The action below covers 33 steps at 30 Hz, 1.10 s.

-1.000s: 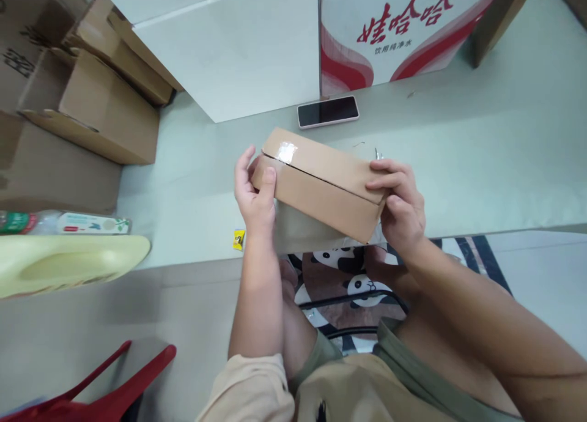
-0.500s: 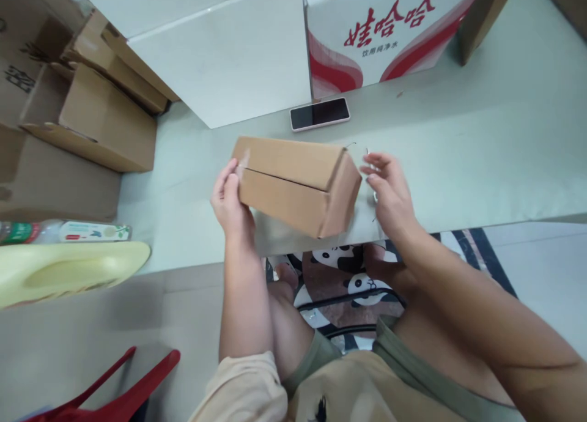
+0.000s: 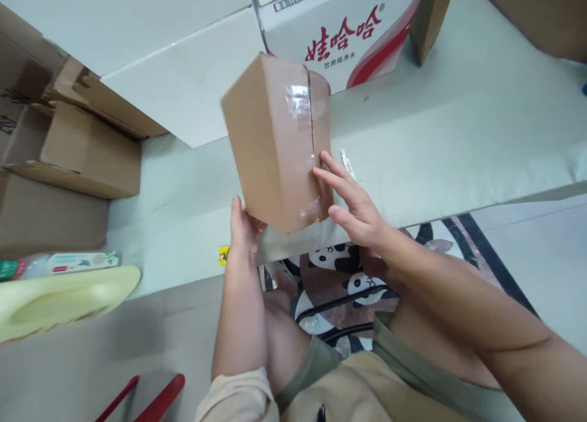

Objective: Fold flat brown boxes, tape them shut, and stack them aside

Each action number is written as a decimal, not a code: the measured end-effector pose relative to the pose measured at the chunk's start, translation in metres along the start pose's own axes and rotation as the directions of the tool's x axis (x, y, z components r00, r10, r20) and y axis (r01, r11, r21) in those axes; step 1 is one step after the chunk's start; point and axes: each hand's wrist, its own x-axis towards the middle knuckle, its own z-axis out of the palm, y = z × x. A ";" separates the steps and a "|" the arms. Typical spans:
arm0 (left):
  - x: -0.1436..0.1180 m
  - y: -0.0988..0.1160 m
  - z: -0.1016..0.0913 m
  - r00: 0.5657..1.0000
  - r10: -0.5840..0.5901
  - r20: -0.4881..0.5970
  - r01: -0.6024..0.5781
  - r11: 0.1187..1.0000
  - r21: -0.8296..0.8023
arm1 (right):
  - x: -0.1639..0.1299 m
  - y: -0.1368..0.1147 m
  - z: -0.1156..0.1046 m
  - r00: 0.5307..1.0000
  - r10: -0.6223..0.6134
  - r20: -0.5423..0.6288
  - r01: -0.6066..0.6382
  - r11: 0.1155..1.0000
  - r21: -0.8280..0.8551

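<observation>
A brown cardboard box (image 3: 252,147) is held up tilted above the table, its taped side facing right. Clear tape (image 3: 299,107) shines across that side, and a dark seam runs along it. My left hand (image 3: 245,229) grips the lower left of the box from beneath, its fingers partly hidden. Against the seam rest the fingertips of my right hand (image 3: 351,202), stretched out and apart. Just beyond those fingers, a slim white object with a metal-looking tip (image 3: 347,163) lies on the table. A small yellow item (image 3: 223,255) lies beside my left wrist.
A white carton with red lettering (image 3: 339,46) and a large white box (image 3: 183,82) stand at the back. Brown cartons (image 3: 92,150) are stacked at left, near a bottle (image 3: 34,266) and a pale yellow curved object (image 3: 92,296). Red bars (image 3: 160,397) rise from the floor.
The box has been raised and turned, so its taped side now shows. My right hand has moved left onto it. The phone is no longer visible, and the yellow item has come into view.
</observation>
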 end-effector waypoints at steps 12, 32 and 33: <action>-0.021 -0.008 0.010 0.824 -0.418 0.382 0.151 0.812 0.564 | -0.005 0.015 -0.014 0.974 0.073 -0.217 -0.072 0.997 0.013; 0.013 -0.003 -0.038 0.403 0.878 0.258 -0.794 0.195 0.576 | 0.001 0.002 0.006 0.971 0.240 0.011 -0.240 0.971 -0.015; 0.012 -0.004 -0.038 0.398 0.882 0.251 -0.798 0.199 0.568 | 0.003 0.007 0.002 0.952 0.297 -0.072 -0.305 0.941 -0.145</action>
